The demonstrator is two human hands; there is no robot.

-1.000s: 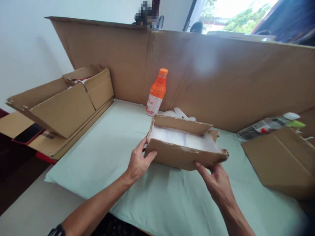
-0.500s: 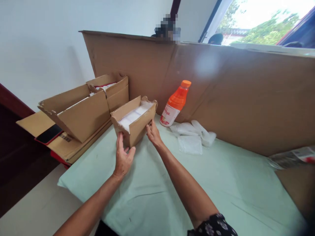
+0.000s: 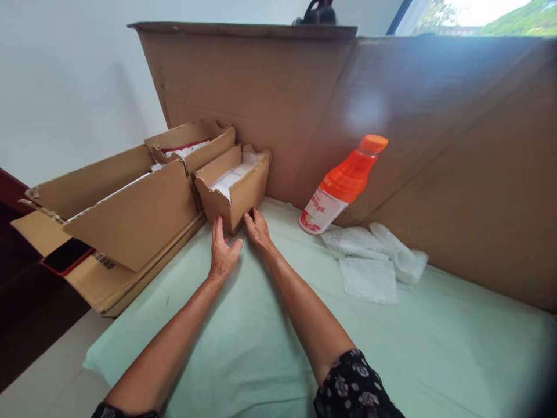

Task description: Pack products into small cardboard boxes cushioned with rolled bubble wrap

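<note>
As both bare arms reach forward over a bench covered in pale green cloth (image 3: 300, 325), the left hand (image 3: 224, 255) meets the near end of a small, open-topped brown cardboard box (image 3: 250, 194). Its fingers are straight and its thumb is spread well away – a wide hand, its fingertips at the lower edge of that end. The right hand (image 3: 258, 230) lies at the bottom of the box's right side, its fingers extended and loosely parted, closed around nothing; how firmly either hand presses, I cannot tell.

The box sits upright on the cloth, just beside a long, open brown cardboard container (image 3: 134, 215) on the left, with its far end near a tall brown cardboard panel (image 3: 261, 75). Translucent white packing material (image 3: 238, 175) lies inside it. To the right, well apart from the hands, stands an orange-capped plastic bottle with a pale label (image 3: 343, 188) – and crumpled clear wrap (image 3: 369, 280) lies near its base.
</note>
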